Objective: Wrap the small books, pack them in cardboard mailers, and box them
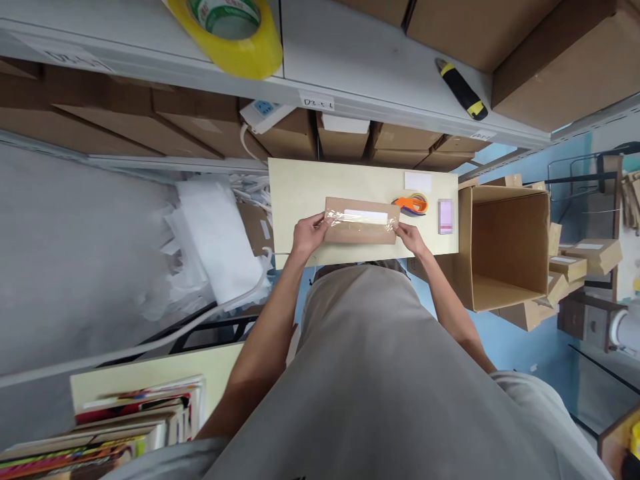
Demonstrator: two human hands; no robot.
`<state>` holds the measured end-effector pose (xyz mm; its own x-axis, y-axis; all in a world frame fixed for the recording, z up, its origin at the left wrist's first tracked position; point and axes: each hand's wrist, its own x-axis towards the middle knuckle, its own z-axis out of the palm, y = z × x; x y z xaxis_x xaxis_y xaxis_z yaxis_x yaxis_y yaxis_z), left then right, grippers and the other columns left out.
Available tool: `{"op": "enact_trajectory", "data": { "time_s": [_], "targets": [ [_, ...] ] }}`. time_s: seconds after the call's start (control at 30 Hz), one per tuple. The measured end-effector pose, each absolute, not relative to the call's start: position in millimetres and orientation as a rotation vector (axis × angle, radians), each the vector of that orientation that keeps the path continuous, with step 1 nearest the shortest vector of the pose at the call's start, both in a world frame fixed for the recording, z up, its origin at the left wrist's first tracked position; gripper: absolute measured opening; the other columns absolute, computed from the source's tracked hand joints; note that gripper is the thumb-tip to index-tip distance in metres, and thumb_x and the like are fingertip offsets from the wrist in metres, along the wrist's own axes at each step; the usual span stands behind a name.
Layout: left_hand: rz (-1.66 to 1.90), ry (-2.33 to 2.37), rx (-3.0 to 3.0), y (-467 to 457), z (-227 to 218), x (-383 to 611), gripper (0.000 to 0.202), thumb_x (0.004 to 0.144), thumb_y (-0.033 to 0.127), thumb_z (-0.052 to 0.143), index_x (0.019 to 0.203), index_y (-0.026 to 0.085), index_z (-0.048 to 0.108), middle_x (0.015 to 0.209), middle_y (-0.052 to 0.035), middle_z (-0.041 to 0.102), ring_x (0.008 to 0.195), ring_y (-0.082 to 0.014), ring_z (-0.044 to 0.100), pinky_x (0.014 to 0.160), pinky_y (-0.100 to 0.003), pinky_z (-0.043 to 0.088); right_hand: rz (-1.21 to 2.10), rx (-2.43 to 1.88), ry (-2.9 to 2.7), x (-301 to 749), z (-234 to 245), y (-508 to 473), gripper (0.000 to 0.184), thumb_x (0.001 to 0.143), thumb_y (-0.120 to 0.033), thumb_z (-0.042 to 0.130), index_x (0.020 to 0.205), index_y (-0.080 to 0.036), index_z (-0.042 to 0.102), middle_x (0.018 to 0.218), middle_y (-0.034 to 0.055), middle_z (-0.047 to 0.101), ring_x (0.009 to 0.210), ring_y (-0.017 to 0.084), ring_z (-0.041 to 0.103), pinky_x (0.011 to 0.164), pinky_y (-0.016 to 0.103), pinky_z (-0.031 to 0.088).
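Observation:
A small brown cardboard box is held over the pale table in front of me. Clear shiny tape runs along it, and a white label shows under the tape. My left hand grips its left end, thumb on the top side. At the right end, the fingers of my right hand pinch the corner. Just beyond the right hand lies an orange tape dispenser. A pink-and-white small packet and a white slip are on the table nearby.
A large open carton stands against the table's right end, with several small boxes beyond it. White foam sheeting is at the left. On the shelf above sit a yellow tape roll and a utility knife. Books lie lower left.

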<state>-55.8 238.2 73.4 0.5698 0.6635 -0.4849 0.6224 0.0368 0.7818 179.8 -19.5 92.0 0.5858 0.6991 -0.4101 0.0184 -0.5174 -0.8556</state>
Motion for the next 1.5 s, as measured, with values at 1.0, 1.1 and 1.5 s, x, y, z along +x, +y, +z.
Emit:
{"op": "enact_trajectory", "data": {
  "time_s": [1.0, 1.1, 1.5],
  "targets": [
    [0.534, 1.097, 1.903, 143, 84, 42, 0.051, 0.1, 0.016, 0.061, 0.146, 0.024, 0.08, 0.143, -0.0114, 0.081, 0.14, -0.0326, 0.07, 0.132, -0.055, 0.05, 0.641, -2.799, -1.183, 277, 18, -35, 0.05, 0.102, 0.003, 0.042, 0.148, -0.002, 0.063, 0.135, 0.0263, 0.079, 0.135, 0.03, 0.068, 0.137, 0.049, 0.035],
    [0.242, 0.93, 1.764, 108, 80, 85, 0.041, 0.095, 0.021, 0.071, 0.133, 0.025, 0.086, 0.136, -0.0101, 0.085, 0.133, -0.0331, 0.076, 0.128, -0.052, 0.055, 0.71, -2.727, -1.212, 288, 13, -32, 0.05, 0.103, 0.003, 0.038, 0.143, -0.004, 0.066, 0.124, 0.0247, 0.083, 0.129, 0.03, 0.073, 0.133, 0.048, 0.041],
    [0.363, 0.938, 1.138, 82, 78, 142, 0.055, 0.076, 0.06, 0.097, 0.111, 0.021, 0.079, 0.117, -0.0119, 0.086, 0.103, -0.0243, 0.081, 0.103, -0.043, 0.068, 0.796, -1.848, -0.491, 277, 79, -43, 0.047, 0.097, -0.054, 0.076, 0.129, -0.021, 0.068, 0.121, 0.015, 0.086, 0.117, 0.031, 0.082, 0.114, 0.052, 0.064]
  ]
}}
